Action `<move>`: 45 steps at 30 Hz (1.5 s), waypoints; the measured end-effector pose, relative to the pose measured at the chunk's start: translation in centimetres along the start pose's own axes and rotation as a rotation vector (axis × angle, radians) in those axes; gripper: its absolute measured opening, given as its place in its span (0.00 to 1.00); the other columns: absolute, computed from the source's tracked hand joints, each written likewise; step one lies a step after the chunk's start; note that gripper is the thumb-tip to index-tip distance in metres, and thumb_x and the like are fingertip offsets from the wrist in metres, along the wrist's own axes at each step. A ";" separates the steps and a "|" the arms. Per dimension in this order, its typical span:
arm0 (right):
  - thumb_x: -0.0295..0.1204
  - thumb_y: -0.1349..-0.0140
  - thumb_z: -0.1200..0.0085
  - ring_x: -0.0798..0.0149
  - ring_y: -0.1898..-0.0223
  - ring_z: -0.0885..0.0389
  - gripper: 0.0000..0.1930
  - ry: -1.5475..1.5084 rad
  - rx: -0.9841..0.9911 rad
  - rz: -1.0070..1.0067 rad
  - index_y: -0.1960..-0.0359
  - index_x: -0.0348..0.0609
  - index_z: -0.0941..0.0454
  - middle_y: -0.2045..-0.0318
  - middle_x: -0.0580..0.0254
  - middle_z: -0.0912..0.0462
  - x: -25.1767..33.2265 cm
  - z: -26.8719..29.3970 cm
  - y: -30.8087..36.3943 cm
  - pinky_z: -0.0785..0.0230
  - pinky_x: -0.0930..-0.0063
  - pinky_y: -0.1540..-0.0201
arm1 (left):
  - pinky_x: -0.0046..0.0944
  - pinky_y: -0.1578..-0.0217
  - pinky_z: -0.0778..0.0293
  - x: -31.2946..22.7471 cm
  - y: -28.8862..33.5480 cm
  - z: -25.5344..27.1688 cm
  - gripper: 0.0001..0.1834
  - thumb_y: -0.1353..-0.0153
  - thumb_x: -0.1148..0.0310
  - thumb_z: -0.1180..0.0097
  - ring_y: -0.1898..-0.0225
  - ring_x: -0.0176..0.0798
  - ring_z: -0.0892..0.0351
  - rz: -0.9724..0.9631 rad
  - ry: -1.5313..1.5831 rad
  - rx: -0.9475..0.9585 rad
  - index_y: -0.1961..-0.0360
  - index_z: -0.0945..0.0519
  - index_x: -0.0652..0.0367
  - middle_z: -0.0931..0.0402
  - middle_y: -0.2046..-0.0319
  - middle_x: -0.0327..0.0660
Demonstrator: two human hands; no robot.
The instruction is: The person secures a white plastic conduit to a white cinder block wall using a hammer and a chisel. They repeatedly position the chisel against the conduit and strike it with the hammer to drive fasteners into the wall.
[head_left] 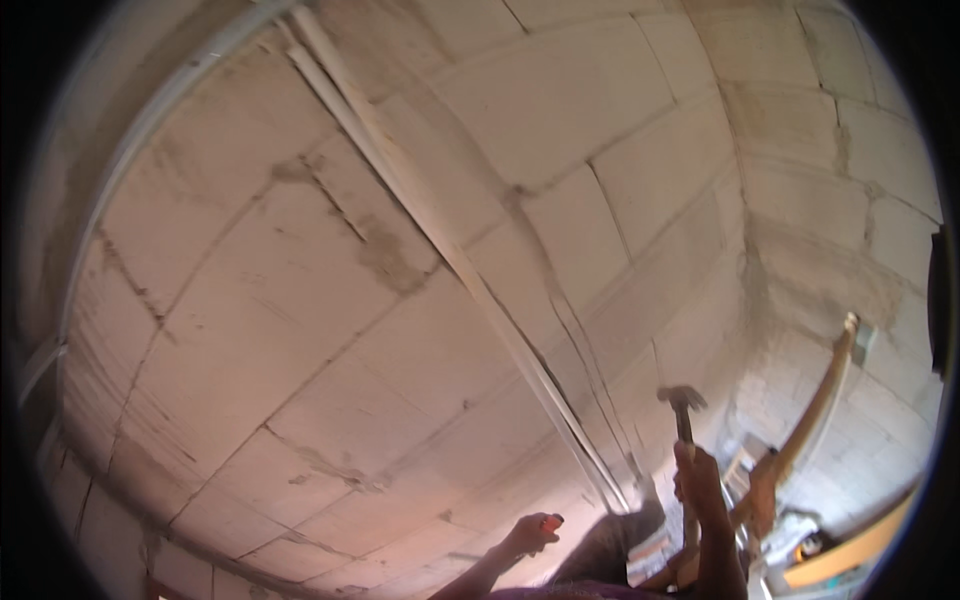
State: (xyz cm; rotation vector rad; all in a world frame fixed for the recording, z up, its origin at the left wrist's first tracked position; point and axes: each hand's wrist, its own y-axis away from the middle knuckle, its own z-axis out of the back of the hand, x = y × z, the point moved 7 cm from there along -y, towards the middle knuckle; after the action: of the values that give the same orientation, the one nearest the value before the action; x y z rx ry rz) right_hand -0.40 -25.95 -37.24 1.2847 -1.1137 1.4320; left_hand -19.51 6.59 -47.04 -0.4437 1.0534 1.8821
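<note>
My right hand point(698, 478) is closed around the handle of a claw hammer point(684, 402), held upright with its dark metal head at the top. Lower and further left, my left hand point(526, 538) has its fingers closed on a small orange-red object point(551, 522); its kind is too small to make out. Both hands are in front of a pale block wall point(400, 390), apart from each other. Between them my leg point(610, 548) shows in dark trousers.
Long pale strips point(450, 252) run slanting along the wall, with thin cables point(590, 362) beside them. A wooden post point(808, 432) leans on the right. Behind it lie an orange-yellow board point(850, 552) and assorted clutter.
</note>
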 end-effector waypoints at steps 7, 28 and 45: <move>0.45 0.33 0.41 0.55 0.73 0.19 0.18 0.207 -0.034 -0.386 0.58 0.39 0.20 0.74 0.52 0.19 0.1 3.6 2.4 0.27 0.61 0.68 | 0.46 0.65 0.21 5.1 3.8 -7.0 0.26 0.52 0.46 0.32 0.71 0.48 0.14 0.161 -0.363 0.248 0.67 0.13 0.60 0.16 0.76 0.49; 0.41 0.33 0.38 0.77 0.88 0.34 0.16 -0.002 -0.056 -0.348 0.68 0.44 0.29 0.84 0.73 0.31 2.3 2.8 1.0 0.42 0.77 0.86 | 0.33 0.57 0.20 -29.0 9.3 11.4 0.22 0.47 0.82 0.30 0.59 0.31 0.19 -0.941 0.317 -0.116 0.50 0.18 0.62 0.20 0.60 0.38; 0.41 0.33 0.37 0.78 0.89 0.35 0.17 -0.099 -0.024 -0.180 0.69 0.44 0.30 0.85 0.73 0.32 6.5 2.6 0.3 0.44 0.78 0.86 | 0.38 0.43 0.23 -51.7 11.4 25.1 0.36 0.49 0.67 0.24 0.46 0.43 0.17 -1.017 -0.444 -1.122 0.40 0.27 0.65 0.19 0.49 0.49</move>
State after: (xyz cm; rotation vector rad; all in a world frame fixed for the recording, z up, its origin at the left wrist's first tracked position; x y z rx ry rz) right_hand -0.69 -28.24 -30.61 1.4146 -1.0477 1.2301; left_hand 0.86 -3.31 6.99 -0.8999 -0.5800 1.3138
